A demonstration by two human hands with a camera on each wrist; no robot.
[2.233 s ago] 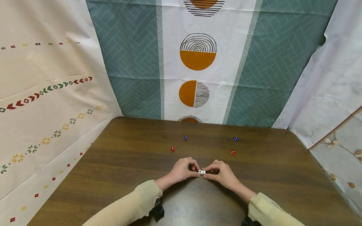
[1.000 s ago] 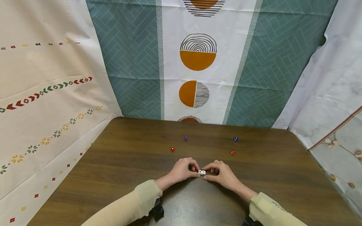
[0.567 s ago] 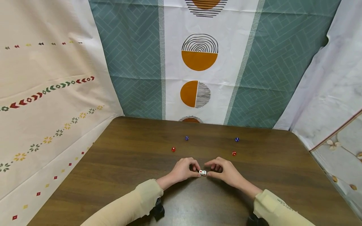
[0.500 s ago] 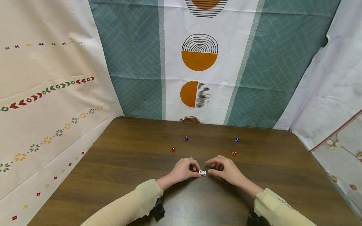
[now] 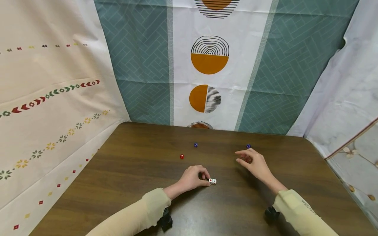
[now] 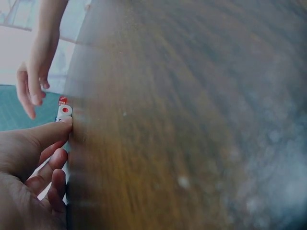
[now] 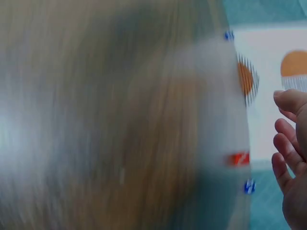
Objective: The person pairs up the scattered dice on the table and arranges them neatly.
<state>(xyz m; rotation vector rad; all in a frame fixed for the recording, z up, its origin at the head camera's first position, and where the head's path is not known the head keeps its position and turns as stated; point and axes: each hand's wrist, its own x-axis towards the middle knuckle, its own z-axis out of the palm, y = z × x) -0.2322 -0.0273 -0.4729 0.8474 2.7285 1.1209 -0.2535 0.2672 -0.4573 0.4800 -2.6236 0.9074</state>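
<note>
Two white dice sit side by side near the middle of the table. My left hand (image 5: 192, 177) pinches the left white die (image 5: 210, 180), which shows one red dot. The right white die (image 5: 214, 181) touches it and is free of any hand. Above the table on the right, my right hand (image 5: 257, 164) holds nothing, its fingers loosely bent and apart. Just beyond and below those fingers is a red die (image 7: 240, 158), mostly covered by them in the head view and blurred in the right wrist view. A blue die (image 5: 248, 146) lies just behind the right hand.
On the far left half of the table (image 5: 141, 154) lie another red die (image 5: 182, 156) and another blue die (image 5: 196, 144). Patterned cloths (image 5: 141, 65) hang behind the table and at both sides.
My right hand has let go of the right white die and moved right and away from me, over to the right red die. The left hand stays at the white dice.
</note>
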